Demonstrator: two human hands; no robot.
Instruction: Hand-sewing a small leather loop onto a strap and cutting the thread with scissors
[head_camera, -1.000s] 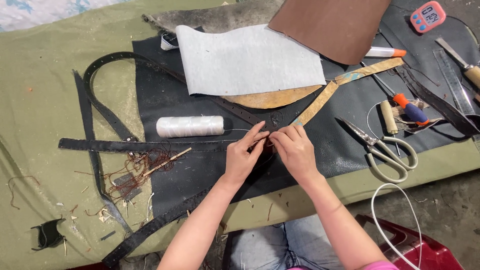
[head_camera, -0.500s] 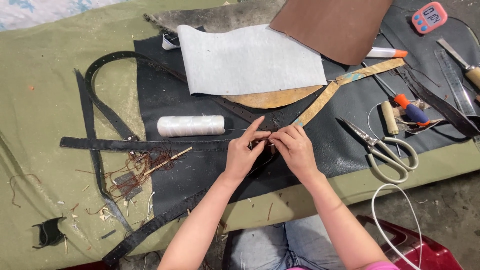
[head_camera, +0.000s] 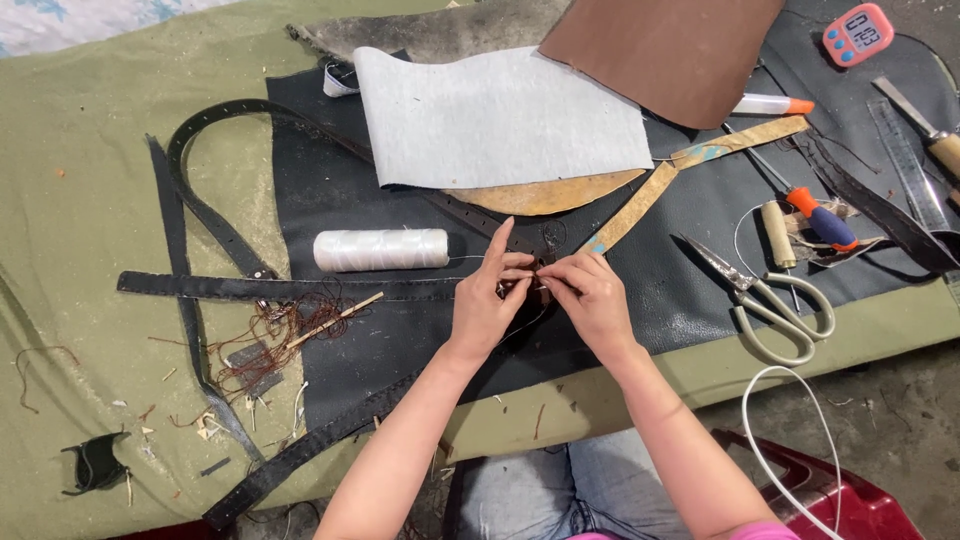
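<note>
Left hand: the left hand (head_camera: 485, 305) is pinching a small dark leather piece (head_camera: 517, 288) between thumb and bent fingers, its forefinger sticking up free.
Right hand: the right hand (head_camera: 590, 300) is meeting the left fingertip to fingertip and gripping the same piece; whether it is also holding a needle or thread is too small to tell.
Leather piece: lying over the black mat (head_camera: 400, 340), near the middle of the table's front edge.
Thread spool: the white spool (head_camera: 381, 249) is lying on its side just left of the hands.
Strap: a long black strap (head_camera: 250, 288) is running from the left towards the hands.
Scissors: the scissors (head_camera: 770, 300) are resting near the front edge, right of the hands.
Table: a green cloth (head_camera: 80, 230) is covering it.
</note>
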